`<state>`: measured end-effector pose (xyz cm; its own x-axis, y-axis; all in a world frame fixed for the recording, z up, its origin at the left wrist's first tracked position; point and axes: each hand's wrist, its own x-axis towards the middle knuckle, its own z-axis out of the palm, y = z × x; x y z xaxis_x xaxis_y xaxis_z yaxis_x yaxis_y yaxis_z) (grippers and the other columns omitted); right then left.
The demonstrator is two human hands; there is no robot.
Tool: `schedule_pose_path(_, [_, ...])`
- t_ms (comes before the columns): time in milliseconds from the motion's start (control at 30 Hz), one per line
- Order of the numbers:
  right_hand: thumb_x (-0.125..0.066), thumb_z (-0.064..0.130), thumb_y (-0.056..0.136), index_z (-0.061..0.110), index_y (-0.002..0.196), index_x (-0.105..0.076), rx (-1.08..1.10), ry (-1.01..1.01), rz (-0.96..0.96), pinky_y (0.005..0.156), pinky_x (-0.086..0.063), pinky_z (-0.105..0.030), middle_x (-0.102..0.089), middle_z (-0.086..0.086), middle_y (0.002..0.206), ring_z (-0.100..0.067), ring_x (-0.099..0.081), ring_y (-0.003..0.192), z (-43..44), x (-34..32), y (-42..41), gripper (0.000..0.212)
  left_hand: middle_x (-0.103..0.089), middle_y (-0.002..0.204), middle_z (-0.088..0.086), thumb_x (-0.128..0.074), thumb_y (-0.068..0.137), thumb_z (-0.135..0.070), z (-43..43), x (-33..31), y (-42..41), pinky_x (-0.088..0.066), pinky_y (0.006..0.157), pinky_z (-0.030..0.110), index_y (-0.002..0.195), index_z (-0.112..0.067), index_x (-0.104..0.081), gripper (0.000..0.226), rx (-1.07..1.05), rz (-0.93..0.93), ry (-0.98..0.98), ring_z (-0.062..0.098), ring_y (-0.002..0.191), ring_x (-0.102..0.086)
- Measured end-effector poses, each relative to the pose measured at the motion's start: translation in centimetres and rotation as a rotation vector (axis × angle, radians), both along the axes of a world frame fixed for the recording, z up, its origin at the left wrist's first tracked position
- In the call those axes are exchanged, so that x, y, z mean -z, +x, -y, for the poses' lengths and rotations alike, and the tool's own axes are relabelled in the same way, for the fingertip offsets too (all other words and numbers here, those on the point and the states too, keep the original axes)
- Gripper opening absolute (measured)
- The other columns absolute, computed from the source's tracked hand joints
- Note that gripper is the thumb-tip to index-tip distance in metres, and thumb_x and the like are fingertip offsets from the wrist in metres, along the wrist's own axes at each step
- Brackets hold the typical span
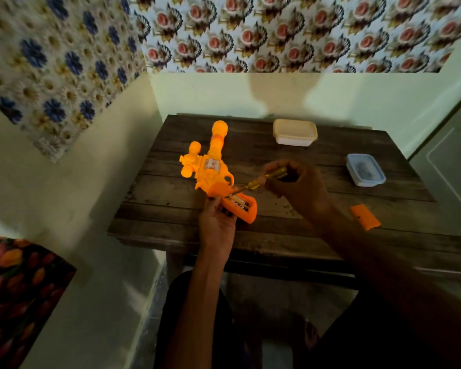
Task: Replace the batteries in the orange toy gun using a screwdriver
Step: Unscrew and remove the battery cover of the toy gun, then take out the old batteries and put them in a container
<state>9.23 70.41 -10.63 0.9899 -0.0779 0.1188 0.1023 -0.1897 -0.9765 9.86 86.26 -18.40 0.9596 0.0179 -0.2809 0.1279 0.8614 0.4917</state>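
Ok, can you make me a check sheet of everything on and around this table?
Surface: table, dark wooden planks.
Job's things: gun with its battery bay open, batteries inside; screwdriver tip at the bay; cover lying off to the right.
Clutter: cream box at the back, blue box at the right, both lidded.
Hands: left hand holds the gun's grip; right hand holds the screwdriver.
Cables: nothing seen.
Surroundings: flowered wall; flowered cloth lower left.

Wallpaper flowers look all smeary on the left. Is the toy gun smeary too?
Head view: the wallpaper blurs toward the frame's left edge; head view: the orange toy gun, mid-frame, is sharper and glows bright in the dim room.
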Motion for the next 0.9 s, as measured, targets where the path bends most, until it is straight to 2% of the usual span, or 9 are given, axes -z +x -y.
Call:
schedule_pose_path(100, [-0.077,0.005,0.076,0.020,0.096,-0.064,0.039,0.069,0.009,0.057,-0.050,-0.017,-0.072,0.000,0.085,-0.004,-0.068,0.069,-0.5,0.3,1.0,0.028,-0.062,0.116,0.014,-0.039,0.097,-0.010,-0.1,0.0,-0.1,-0.055,0.078,0.032,0.134,-0.007,-0.047,0.038,-0.001,0.008,-0.029,0.022,0.097,-0.064])
schedule_pose_path(233, [-0.067,0.006,0.085,0.017,0.101,-0.057,0.144,-0.060,0.128,0.057,-0.052,-0.025,-0.068,-0.003,0.086,-0.009,-0.065,0.066,-1.2,1.1,2.1,0.021,-0.070,0.103,0.012,-0.039,0.097,-0.009,-0.2,0.0,0.0,-0.053,0.083,0.035,0.128,-0.007,-0.051,0.033,0.007,0.019,-0.081,0.021,0.090,-0.069])
schedule_pose_path(300, [-0.062,0.000,0.087,0.014,0.103,-0.052,0.131,-0.099,0.197,0.057,-0.052,-0.020,-0.066,-0.006,0.089,-0.012,-0.066,0.072,-1.6,1.3,2.1,0.023,-0.073,0.096,0.011,-0.039,0.097,-0.010,-0.3,-0.1,0.0,-0.052,0.081,0.036,0.125,-0.008,-0.053,0.031,0.012,0.014,-0.099,0.020,0.087,-0.071])
schedule_pose_path(400, [-0.057,-0.007,0.087,0.015,0.103,-0.048,0.078,-0.175,0.255,0.059,-0.052,-0.018,-0.062,-0.003,0.089,-0.012,-0.065,0.077,-2.3,1.5,2.2,0.029,-0.068,0.104,0.014,-0.040,0.096,-0.010,-0.4,-0.1,0.0,-0.053,0.080,0.037,0.135,-0.006,-0.046,0.040,0.004,0.009,-0.104,0.023,0.093,-0.068])
schedule_pose_path(500, [-0.059,-0.006,0.085,0.016,0.102,-0.048,0.092,-0.198,0.262,0.063,-0.057,-0.029,-0.060,0.005,0.086,-0.013,-0.065,0.080,-2.6,1.9,2.3,0.029,-0.069,0.104,0.013,-0.039,0.097,-0.010,-0.5,-0.2,-0.2,-0.053,0.081,0.037,0.138,-0.005,-0.044,0.042,-0.004,0.011,-0.119,0.024,0.096,-0.067])
schedule_pose_path(567, [-0.060,-0.007,0.083,0.013,0.104,-0.049,0.089,-0.197,0.278,0.069,-0.059,-0.040,-0.062,0.002,0.088,-0.016,-0.066,0.084,-2.7,2.2,2.4,0.031,-0.071,0.101,0.012,-0.039,0.097,-0.011,-0.5,-0.3,-0.2,-0.052,0.082,0.037,0.137,-0.005,-0.045,0.041,-0.001,0.003,-0.117,0.023,0.097,-0.066])
schedule_pose_path(633, [-0.059,-0.008,0.082,0.010,0.105,-0.049,0.082,-0.208,0.309,0.072,-0.059,-0.042,-0.063,-0.004,0.091,-0.017,-0.066,0.086,-2.9,2.3,2.4,0.031,-0.069,0.104,0.013,-0.039,0.097,-0.011,-0.5,-0.3,-0.2,-0.050,0.083,0.037,0.138,-0.004,-0.045,0.041,0.000,-0.008,-0.118,0.024,0.098,-0.064])
schedule_pose_path(833, [-0.055,-0.015,0.081,0.005,0.101,-0.050,0.098,-0.236,0.395,0.070,-0.055,-0.023,-0.061,-0.004,0.093,-0.012,-0.062,0.085,-3.6,2.6,1.7,0.029,-0.064,0.113,0.014,-0.039,0.097,-0.011,-0.5,-0.1,-0.1,-0.050,0.086,0.038,0.139,-0.005,-0.044,0.042,-0.016,-0.005,-0.112,0.024,0.103,-0.062])
schedule_pose_path(900, [-0.055,-0.017,0.079,0.008,0.098,-0.051,0.130,-0.222,0.420,0.071,-0.051,-0.016,-0.061,-0.002,0.093,-0.010,-0.061,0.085,-3.8,3.2,1.2,0.031,-0.063,0.115,0.016,-0.038,0.098,-0.012,-0.5,0.0,0.0,-0.048,0.094,0.042,0.139,-0.003,-0.043,0.043,-0.018,-0.003,-0.124,0.027,0.104,-0.061])
